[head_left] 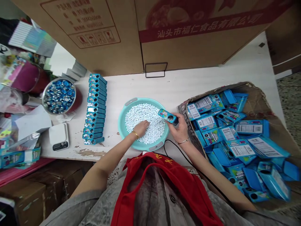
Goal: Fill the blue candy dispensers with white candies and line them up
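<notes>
A teal plastic basin [122, 117] full of small white candies [150, 117] sits on the white table in front of me. My left hand [140, 128] rests in the candies with its fingers curled down into the pile. My right hand [179, 128] grips a small blue candy box [167, 115], held tilted over the basin's right rim.
A neat row of blue boxes [95, 110] stands left of the basin. Beside it are a metal bowl of blue caps [59, 95] and a small white scale [59, 136]. A cardboard box of loose blue boxes [235, 138] fills the right. Large cartons [113, 34] wall off the back.
</notes>
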{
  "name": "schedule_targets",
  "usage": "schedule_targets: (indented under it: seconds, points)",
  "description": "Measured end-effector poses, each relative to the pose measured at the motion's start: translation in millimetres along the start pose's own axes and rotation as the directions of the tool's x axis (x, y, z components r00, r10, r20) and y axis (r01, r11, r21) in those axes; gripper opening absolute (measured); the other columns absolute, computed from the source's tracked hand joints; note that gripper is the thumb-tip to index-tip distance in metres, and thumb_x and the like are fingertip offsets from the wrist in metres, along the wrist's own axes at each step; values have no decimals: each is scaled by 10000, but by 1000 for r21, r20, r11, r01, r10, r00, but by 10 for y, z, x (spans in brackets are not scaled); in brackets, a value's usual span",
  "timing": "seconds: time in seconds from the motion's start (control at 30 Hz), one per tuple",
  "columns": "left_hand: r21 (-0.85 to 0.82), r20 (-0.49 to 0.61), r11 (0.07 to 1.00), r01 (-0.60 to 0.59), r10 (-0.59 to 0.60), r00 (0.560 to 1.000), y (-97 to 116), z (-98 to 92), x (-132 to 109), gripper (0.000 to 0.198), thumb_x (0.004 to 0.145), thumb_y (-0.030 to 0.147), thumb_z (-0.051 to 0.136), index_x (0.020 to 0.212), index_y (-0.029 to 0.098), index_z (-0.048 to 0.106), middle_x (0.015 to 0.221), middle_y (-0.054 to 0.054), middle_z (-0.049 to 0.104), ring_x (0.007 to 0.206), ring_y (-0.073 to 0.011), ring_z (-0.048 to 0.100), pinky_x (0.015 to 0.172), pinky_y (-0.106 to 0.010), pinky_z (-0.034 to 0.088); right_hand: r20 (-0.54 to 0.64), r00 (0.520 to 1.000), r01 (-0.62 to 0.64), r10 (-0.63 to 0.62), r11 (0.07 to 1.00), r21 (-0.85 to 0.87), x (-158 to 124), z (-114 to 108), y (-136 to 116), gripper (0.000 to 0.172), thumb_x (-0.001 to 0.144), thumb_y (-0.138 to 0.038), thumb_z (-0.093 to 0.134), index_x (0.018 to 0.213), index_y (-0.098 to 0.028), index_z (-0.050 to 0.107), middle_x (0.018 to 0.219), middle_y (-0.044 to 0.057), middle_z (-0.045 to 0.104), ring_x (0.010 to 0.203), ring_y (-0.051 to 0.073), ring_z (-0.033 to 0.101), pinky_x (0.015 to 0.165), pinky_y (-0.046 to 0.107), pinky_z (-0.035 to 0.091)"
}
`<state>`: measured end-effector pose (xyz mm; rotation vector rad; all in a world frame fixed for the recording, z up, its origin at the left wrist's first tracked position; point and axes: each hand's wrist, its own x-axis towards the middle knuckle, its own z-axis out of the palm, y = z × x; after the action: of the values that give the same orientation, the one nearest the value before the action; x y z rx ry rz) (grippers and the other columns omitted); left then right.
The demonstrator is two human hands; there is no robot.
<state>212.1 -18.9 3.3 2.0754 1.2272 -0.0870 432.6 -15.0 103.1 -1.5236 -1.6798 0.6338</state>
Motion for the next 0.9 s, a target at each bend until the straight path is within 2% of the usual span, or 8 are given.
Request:
schedule_targets:
  seconds: [0.1,0.2,0.37,0.5,0.63,0.73,0.83,0.9]
  points:
    - [-228,-12,973,-48,46,999,28,-5,-73,388,815,70,475,1196,132,510,1154,-103,573,1052,-191,553,950,-324,452,-11,1000,-26,26,1000,11,2,-3,-17,312,826,-332,614,1097,-204,530,1005,71,609,917,222,596,825,383,504]
    - [-388,-20,919,-63,60,998,26,-140,-223,348,824,139,510,1172,149,507,1105,-88,585,970,-177,567,892,-324,477,-17,999,-33,33,999,15,-25,-3,-12,315,822,-344,623,1085,-200,528,990,69,608,902,219,596,813,377,507]
    - [-444,-127,884,-150,103,986,114,-681,-561,277,893,282,506,1141,158,505,1089,-101,579,940,-166,558,844,-312,478,15,1000,-22,21,1000,19,-110,29,27,312,828,-314,606,1106,-203,521,1011,73,605,928,227,591,832,394,506]
    - [-294,-161,931,-218,176,971,275,-1224,-736,256,912,281,478,1129,149,509,1076,-108,584,983,-179,554,884,-326,466,89,994,61,-60,998,-5,-170,123,24,306,831,-237,550,1134,-206,516,1044,97,599,975,249,575,863,430,500]
    - [-24,-7,984,-178,178,984,556,-1621,-764,259,890,158,450,1139,146,518,1106,-112,587,1046,-199,563,928,-344,467,147,976,161,-160,987,8,-225,249,-36,372,797,-136,496,1163,-201,507,1085,113,596,1022,267,559,897,469,494]
    - [248,124,965,-84,55,991,872,-1786,-748,334,870,67,409,1182,134,508,1105,-117,597,1016,-214,593,849,-344,505,164,964,205,-209,978,39,-274,330,-84,443,760,-80,480,1185,-204,501,1115,116,596,1059,270,550,931,488,485]
    - [454,165,890,-30,-51,985,1212,-1873,-745,378,884,40,359,1232,124,479,1081,-130,613,954,-227,619,743,-339,524,188,957,211,-219,975,65,-322,395,-111,479,749,-69,481,1202,-224,493,1132,106,595,1083,269,547,962,506,471]
    - [519,170,854,-43,-54,984,1379,-1923,-767,340,905,61,339,1196,117,505,1039,-138,621,927,-241,625,715,-350,525,192,957,207,-219,975,80,-340,426,-119,472,755,-79,490,1204,-225,490,1123,104,599,1076,266,549,959,503,475]
